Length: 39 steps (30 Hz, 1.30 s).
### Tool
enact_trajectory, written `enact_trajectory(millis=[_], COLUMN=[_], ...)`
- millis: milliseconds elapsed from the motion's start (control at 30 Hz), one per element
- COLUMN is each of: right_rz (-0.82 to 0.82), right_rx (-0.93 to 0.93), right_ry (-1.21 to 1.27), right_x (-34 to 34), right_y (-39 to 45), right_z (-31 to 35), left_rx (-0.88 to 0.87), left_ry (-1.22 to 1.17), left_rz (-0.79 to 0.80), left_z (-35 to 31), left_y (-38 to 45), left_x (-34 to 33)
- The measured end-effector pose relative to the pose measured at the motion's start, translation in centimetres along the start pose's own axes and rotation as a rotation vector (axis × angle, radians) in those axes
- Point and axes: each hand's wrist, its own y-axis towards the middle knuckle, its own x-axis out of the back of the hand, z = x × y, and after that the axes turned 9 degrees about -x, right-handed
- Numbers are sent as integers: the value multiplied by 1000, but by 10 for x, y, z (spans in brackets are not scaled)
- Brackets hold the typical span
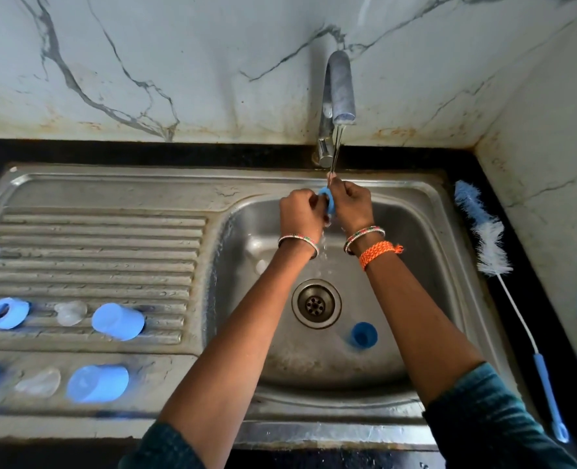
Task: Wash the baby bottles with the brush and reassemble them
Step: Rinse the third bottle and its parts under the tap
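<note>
Dark teal sleeves (493, 421) framed the sink basin (415, 238). Both hands — left hand (301, 213), right hand (353, 206) — gripped a blue bottle ring (327, 201) under the tap's (339, 93) stream. Bottle brush (493, 245) lay on the counter, right.

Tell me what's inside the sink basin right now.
In the sink basin lies a blue cap beside the drain. Above it, both hands hold a blue ring under running water. The forearms hide parts of the basin floor.

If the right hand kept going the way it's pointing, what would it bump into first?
The right hand points up and away toward the wall, so it would probably meet the tap first. Depth is hard to judge here; it could slip past to the marble wall.
</note>
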Motion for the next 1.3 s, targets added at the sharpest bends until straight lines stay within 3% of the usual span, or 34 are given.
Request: enact_trajectory(millis=[100,233,333,400,467,533,600,667,733,833,933,1033,1167,1233,1300], right_rz=[115,316,300,195,101,34,0,17,127,396,327,215,198,157,57], right_rx=[-10,97,123,126,113,99,55,43,67,65,64,29,90,103,76], right_ry=[-91,-133,-75,-40,-29,-44,-34,-57,-116,12,107,79,-48,-93,-117], right_x=[-1,8,10,6,2,-2,-6,-8,-4,6,6,9,12,10,8], right_y=[-1,-2,-4,-2,3,7,10,9,5,-1,5,7,2,5,9], right_z=[4,-6,-13,-11,-11,-15,-17,-15,-12,-14,-9,-7,-15,-13,-9], left_rx=[-108,105,332,372,302,94,-97,-173,-108,241,525,515,571,587,492], left_ry=[100,-73,-240,-298,-231,-59,99,200,224,-25,-329,-301,-300,-348,-330], left_rz=[-66,-40,28,45,38,2,-3,15,18,16,35,95,330,315,202], left_z=[0,10,8,5,3,1,3,6,11,11,5,1,-1,0,2], left_y=[-1,12,19,19,14,9,9,9,11,19,24,20,20,16,10], left_x=[5,12,15,14,12,11,10,11,14,21,20,11,9,4,-3])
